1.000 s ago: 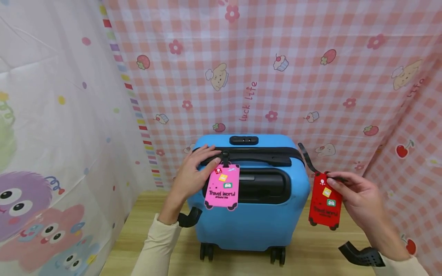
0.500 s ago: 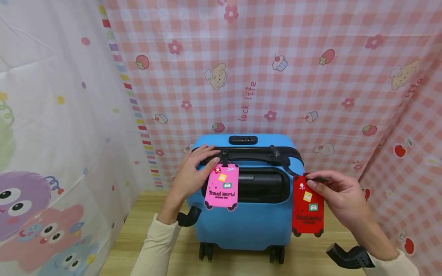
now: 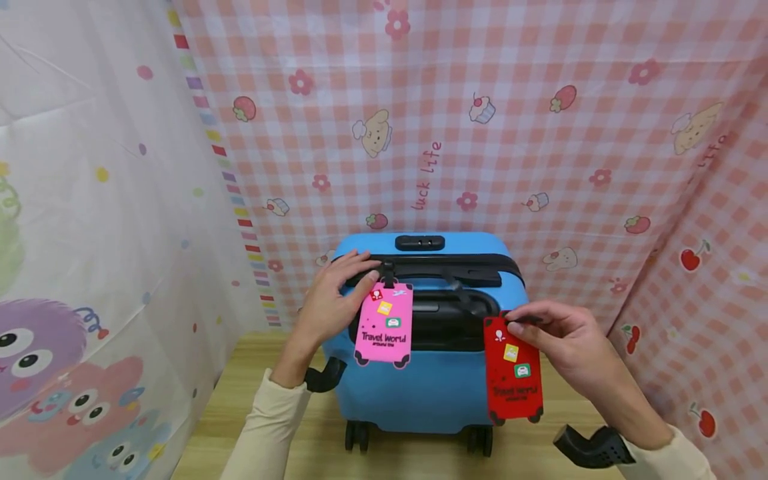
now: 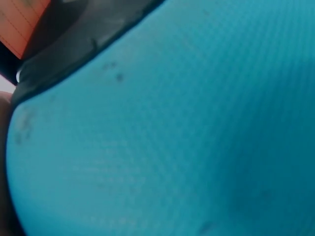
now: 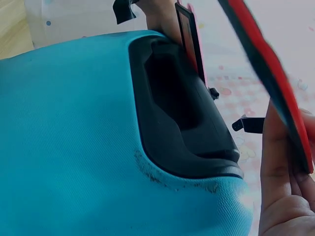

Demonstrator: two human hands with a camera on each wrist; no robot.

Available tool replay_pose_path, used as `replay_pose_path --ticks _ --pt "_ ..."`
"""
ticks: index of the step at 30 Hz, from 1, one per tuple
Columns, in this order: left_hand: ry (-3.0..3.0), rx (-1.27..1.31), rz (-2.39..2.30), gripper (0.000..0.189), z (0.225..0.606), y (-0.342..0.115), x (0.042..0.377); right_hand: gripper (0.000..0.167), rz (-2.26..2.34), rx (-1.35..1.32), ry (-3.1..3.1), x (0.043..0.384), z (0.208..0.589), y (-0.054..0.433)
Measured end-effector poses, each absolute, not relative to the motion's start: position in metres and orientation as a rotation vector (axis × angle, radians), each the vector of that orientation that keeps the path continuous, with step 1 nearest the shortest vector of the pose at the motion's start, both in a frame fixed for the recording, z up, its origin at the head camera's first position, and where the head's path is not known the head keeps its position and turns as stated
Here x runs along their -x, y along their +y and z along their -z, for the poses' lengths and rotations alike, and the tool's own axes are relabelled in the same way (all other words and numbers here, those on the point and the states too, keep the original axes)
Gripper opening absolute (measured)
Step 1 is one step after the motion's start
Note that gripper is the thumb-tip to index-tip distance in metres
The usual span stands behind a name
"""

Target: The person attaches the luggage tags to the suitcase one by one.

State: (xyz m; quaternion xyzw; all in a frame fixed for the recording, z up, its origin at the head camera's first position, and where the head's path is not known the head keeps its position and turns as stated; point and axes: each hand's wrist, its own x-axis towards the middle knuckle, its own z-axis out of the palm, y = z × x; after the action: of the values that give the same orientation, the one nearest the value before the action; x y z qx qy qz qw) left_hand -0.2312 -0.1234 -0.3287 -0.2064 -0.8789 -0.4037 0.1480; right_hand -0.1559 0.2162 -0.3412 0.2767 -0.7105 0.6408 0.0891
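Observation:
A blue suitcase stands upright in the head view. My left hand rests on its upper left corner, fingers extended, with the thumb beside a pink luggage tag. That tag hangs by a short black strap from the black carry handle. Between thumb and fingers, my right hand pinches a red luggage tag at its top edge, in front of the suitcase's right side. Its loose black strap sticks out towards the handle. The left wrist view shows mostly blue shell, blurred.
Below the handle is a black recessed panel; a combination lock sits on top. Black wheels stand on the wood-patterned floor. A pink checked curtain hangs right behind, a white printed one on the left.
My right hand has carried the red luggage tag leftwards and slightly down, from beside the suitcase to in front of its right side. My left hand has stayed in place.

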Motion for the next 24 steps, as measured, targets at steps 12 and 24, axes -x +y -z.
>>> replay_pose_path --ticks 12,24 --pt "-2.499 0.679 1.141 0.037 0.328 -0.124 0.233 0.017 -1.810 -0.728 -2.320 0.152 0.334 0.208" --pt "-2.524 0.682 1.211 0.040 0.316 -0.123 0.234 0.026 -1.831 -0.490 -2.415 0.153 0.325 0.192"
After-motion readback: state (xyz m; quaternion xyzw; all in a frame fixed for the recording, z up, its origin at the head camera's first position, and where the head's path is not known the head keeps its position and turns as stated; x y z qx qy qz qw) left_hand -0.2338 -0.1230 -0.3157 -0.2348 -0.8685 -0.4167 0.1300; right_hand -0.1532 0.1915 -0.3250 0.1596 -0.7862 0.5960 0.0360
